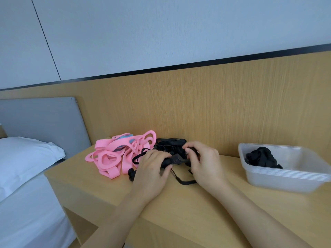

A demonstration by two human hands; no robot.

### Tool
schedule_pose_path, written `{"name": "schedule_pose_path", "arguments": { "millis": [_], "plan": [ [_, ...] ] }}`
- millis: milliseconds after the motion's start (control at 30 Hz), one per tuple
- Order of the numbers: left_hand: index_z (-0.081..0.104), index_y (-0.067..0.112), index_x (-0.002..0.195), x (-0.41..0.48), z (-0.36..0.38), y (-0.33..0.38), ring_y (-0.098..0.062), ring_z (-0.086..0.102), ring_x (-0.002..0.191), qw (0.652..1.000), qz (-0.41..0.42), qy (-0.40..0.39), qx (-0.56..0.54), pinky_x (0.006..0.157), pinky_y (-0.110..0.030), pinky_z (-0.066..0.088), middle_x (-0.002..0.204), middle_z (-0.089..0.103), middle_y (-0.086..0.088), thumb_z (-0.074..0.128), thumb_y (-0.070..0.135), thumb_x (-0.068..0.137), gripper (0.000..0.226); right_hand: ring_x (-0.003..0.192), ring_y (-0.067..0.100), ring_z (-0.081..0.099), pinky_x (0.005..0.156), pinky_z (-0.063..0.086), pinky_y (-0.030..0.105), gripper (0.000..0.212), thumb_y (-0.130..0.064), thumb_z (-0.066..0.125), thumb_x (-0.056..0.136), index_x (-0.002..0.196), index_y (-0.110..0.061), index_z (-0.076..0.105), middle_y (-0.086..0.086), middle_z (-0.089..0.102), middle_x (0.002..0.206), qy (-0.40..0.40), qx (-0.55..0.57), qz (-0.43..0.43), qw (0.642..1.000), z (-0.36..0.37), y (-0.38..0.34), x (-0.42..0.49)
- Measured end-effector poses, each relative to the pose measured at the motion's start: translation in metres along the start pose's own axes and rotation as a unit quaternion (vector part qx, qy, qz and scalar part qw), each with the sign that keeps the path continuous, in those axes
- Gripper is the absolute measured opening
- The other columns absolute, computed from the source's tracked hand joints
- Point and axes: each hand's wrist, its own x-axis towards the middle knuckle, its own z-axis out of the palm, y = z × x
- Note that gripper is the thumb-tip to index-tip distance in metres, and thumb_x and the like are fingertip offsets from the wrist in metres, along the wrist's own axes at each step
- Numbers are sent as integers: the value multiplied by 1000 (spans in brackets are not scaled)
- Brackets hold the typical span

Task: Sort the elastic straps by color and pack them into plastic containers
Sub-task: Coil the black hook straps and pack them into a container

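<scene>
A tangle of black elastic straps [169, 146] lies in the middle of the wooden bedside table [179, 199]. My left hand [152, 171] and my right hand [203, 162] both grip one black strap [176, 159] between them, just in front of the tangle. A loose end of black strap [184, 182] trails on the table below my right hand. Left of the black tangle sits a heap of pink straps [114, 156], with a bit of blue strap [125, 141] showing inside it. At the right stands a clear plastic container [286, 178] holding bunched black straps [261, 159].
A wooden wall panel [215, 104] rises right behind the table. To the left are a bed with a white pillow [23, 158] and a grey headboard [41, 120]. The table's front edge runs across below my forearms.
</scene>
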Motion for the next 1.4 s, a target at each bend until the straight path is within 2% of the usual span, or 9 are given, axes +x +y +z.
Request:
{"name": "schedule_pose_path", "arguments": {
  "millis": [133,300,533,700,833,1067,1200,1300,1400],
  "plan": [
    [58,24,96,-1,0,0,-10,49,99,999,-31,7,15,87,-33,40,96,55,18,71,29,85,18,65,3,59,60,41,12,20,-13,56,101,94,-24,71,-13,64,67,23,86,79,993,0,-3,3],
    [52,27,91,0,0,0,-12,48,88,997,-82,11,5,84,-29,35,87,55,16,67,37,88,18,53,11,54,51,46,28,22,-7,55,102,90,-15,71,-4,61,63,26,241,192,951,-7,-9,10],
    [57,28,87,1,0,-4,-12,50,85,992,-117,45,-3,88,-32,38,81,56,17,74,50,83,28,48,14,55,48,51,25,10,-7,62,99,99,-7,71,5,64,67,51,349,229,907,-20,-12,17],
    [47,33,81,1,-1,-4,-12,50,75,992,-111,52,-6,81,-35,41,72,53,17,73,47,83,29,57,15,61,62,55,23,23,-9,74,89,111,-7,71,4,62,67,11,459,221,861,-26,-11,21],
    [37,39,70,1,-3,-4,-19,51,70,991,-120,23,-57,69,-38,42,64,50,12,50,44,78,16,62,13,64,64,56,21,36,-2,76,83,117,-5,68,5,65,71,-18,493,200,846,-24,-15,22],
    [44,30,76,0,-1,-3,-17,48,74,994,-98,4,-38,73,-33,39,69,49,11,54,42,81,16,68,14,63,75,55,27,22,-13,70,92,114,-8,72,3,67,73,-4,423,177,889,-36,-22,27],
    [42,27,71,1,-2,-2,-14,44,71,994,-97,34,-21,75,-32,36,67,45,13,64,41,82,28,99,21,73,94,55,37,21,-19,64,97,112,-6,72,11,71,98,31,424,178,888,-50,-27,29],
    [28,39,69,2,-6,1,-17,40,68,996,-76,39,-33,71,-35,33,65,39,17,62,38,80,36,107,32,71,85,61,46,23,-17,57,102,111,2,66,14,64,100,32,512,188,837,-64,-34,32],
    [34,37,73,2,-5,-2,-15,38,70,996,-65,47,-26,74,-36,34,67,39,18,73,12,79,47,93,27,71,75,61,42,25,-17,49,106,109,1,65,5,62,86,56,519,185,833,-79,-42,35]
  ]
}}
